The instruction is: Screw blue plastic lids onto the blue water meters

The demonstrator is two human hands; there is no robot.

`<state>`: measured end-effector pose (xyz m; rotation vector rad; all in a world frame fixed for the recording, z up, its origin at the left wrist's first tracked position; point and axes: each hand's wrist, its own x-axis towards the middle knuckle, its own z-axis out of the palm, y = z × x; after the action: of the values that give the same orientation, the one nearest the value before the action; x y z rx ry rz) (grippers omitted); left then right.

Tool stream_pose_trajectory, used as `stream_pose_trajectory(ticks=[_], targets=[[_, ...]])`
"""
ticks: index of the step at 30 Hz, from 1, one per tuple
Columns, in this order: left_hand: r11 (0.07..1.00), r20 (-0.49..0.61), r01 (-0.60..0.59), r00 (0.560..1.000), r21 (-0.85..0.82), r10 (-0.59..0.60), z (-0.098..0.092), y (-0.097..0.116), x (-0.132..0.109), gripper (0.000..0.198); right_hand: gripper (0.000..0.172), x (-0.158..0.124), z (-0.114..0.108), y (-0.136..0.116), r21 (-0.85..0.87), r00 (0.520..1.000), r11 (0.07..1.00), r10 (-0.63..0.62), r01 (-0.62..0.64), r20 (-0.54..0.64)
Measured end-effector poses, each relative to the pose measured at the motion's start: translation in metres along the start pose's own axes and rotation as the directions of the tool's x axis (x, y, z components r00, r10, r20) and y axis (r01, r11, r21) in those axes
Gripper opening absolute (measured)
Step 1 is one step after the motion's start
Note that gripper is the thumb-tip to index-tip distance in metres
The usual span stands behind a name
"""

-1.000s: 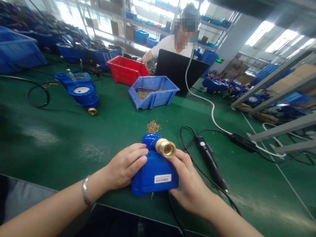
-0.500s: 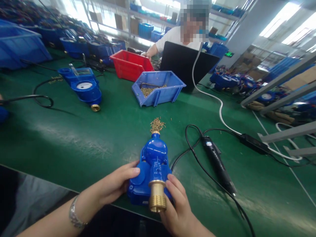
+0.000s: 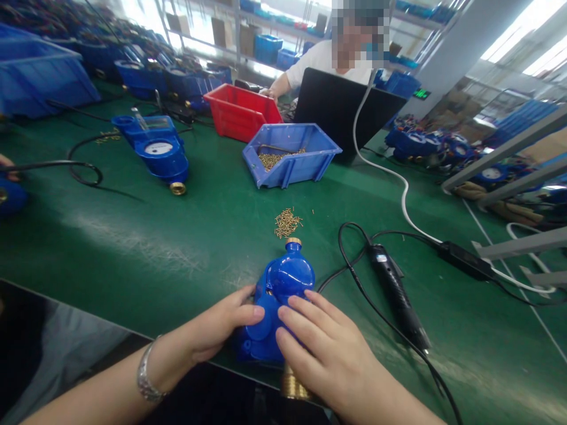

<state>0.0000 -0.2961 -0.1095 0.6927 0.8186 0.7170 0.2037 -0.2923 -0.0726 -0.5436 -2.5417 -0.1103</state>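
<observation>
A blue water meter (image 3: 283, 283) with brass end fittings lies on the green table (image 3: 146, 236) at its near edge. My left hand (image 3: 217, 327) grips its left side, and my right hand (image 3: 321, 348) lies over its near top, covering most of the near brass fitting. A small pile of brass screws (image 3: 287, 222) lies just beyond the meter. A black electric screwdriver (image 3: 396, 298) with its cord rests on the table to the right of my right hand.
A blue bin (image 3: 290, 153) holding screws and a red bin (image 3: 241, 112) stand farther back. A second blue meter (image 3: 157, 150) lies at left. A person sits behind a black laptop (image 3: 345, 112). Black and white cables cross the table; metal rails stand at right.
I have turned the meter from its labelled flat side to its domed side up and laid it flat on the table. My right hand has moved on top of it.
</observation>
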Motion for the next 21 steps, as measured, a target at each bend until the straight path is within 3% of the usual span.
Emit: stream_pose_trajectory(ticks=[3, 9, 16, 19, 21], targets=[[0.999, -0.048, -0.003, 0.999, 0.034, 0.004, 0.001, -0.001, 0.000, 0.056, 0.015, 0.008, 0.001, 0.000, -0.011, 0.997, 0.998, -0.057, 0.057, 0.047], [0.998, -0.117, -0.002, 0.993, 0.065, 0.009, 0.002, -0.005, -0.001, 0.058, 0.027, 0.020, -0.011, 0.001, -0.067, 0.997, 0.998, 0.007, -0.002, 0.076], [1.000, -0.035, 0.002, 0.999, -0.023, -0.003, -0.002, -0.004, 0.000, 0.045, 0.020, 0.033, 0.000, -0.010, -0.037, 0.986, 0.999, 0.024, -0.018, 0.164], [0.998, -0.059, 0.013, 0.998, -0.061, -0.016, -0.006, 0.000, 0.001, 0.041, 0.021, 0.040, -0.006, 0.002, 0.156, 0.976, 0.986, 0.031, -0.066, 0.215], [0.996, -0.064, 0.004, 0.998, -0.088, -0.009, -0.010, 0.004, 0.002, 0.042, 0.025, 0.045, -0.008, 0.026, 0.359, 0.963, 0.918, 0.079, -0.170, 0.256]])
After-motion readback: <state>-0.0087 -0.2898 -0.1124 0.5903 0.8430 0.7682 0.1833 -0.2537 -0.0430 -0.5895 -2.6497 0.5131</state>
